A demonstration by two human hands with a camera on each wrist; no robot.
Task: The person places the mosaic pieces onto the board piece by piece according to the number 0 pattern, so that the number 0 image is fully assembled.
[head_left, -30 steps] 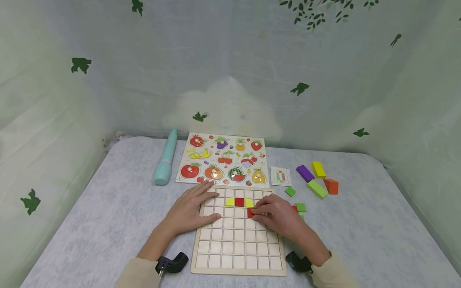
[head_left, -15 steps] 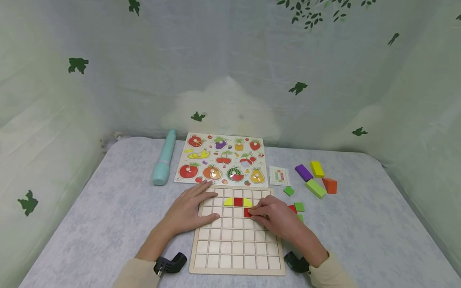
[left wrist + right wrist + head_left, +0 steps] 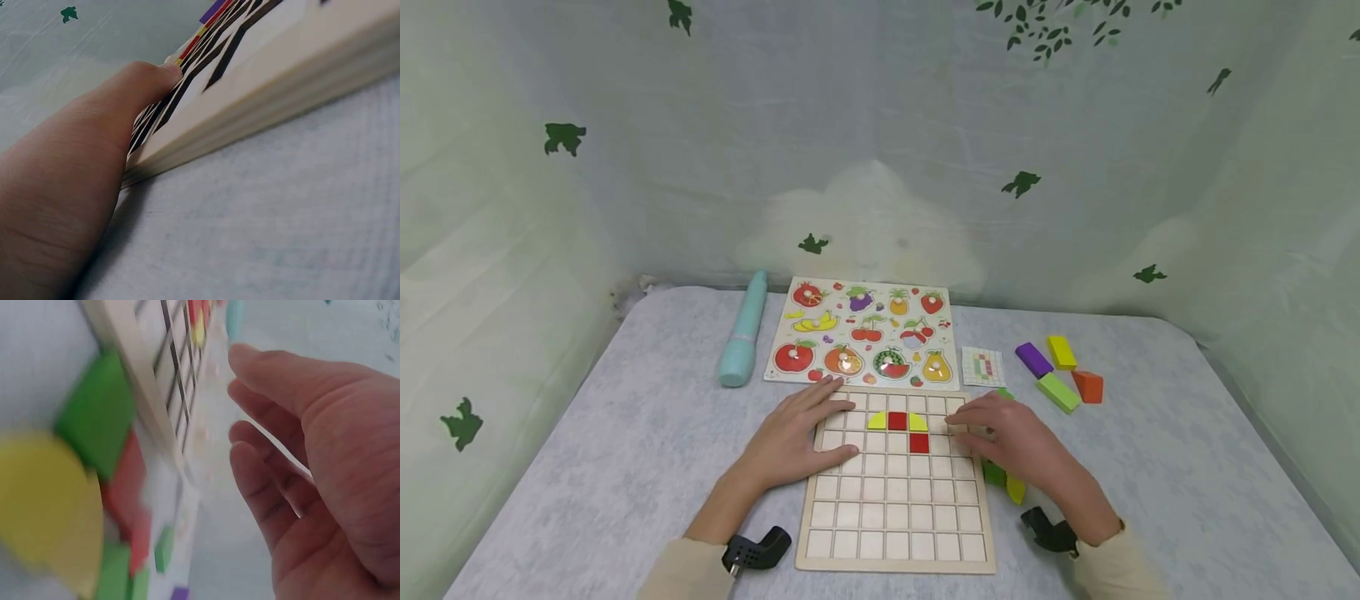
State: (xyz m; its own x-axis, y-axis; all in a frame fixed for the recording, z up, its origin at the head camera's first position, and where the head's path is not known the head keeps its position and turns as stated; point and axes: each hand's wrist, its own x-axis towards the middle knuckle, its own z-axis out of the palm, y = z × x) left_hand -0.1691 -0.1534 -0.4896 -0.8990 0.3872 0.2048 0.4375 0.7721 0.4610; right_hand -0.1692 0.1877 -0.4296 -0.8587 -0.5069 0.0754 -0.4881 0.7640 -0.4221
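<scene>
My left hand (image 3: 797,433) rests on the left edge of a wooden grid board (image 3: 883,563), its thumb over the squares; the left wrist view shows the thumb (image 3: 144,84) against the board's side. Two yellow quarter-round tiles (image 3: 877,422) flank a red square tile (image 3: 897,422) in an upper row. Below the right yellow one lies another red square tile (image 3: 919,442), seated in its cell. My right hand (image 3: 1011,437) hovers over the board's right edge. Its fingers are loosely bent with nothing between them, as the right wrist view confirms.
Loose green (image 3: 100,419), yellow (image 3: 44,494) and red tiles (image 3: 125,481) lie right of the board, partly under my right hand. Behind stand a fruit puzzle (image 3: 861,333) and a teal bottle-like object (image 3: 745,329). A pattern card (image 3: 982,367) and several coloured blocks (image 3: 1060,392) lie at right.
My right hand has let go of the lower red tile and moved right, off the tiles. The red tile stays in its cell. My left hand has kept its place.
</scene>
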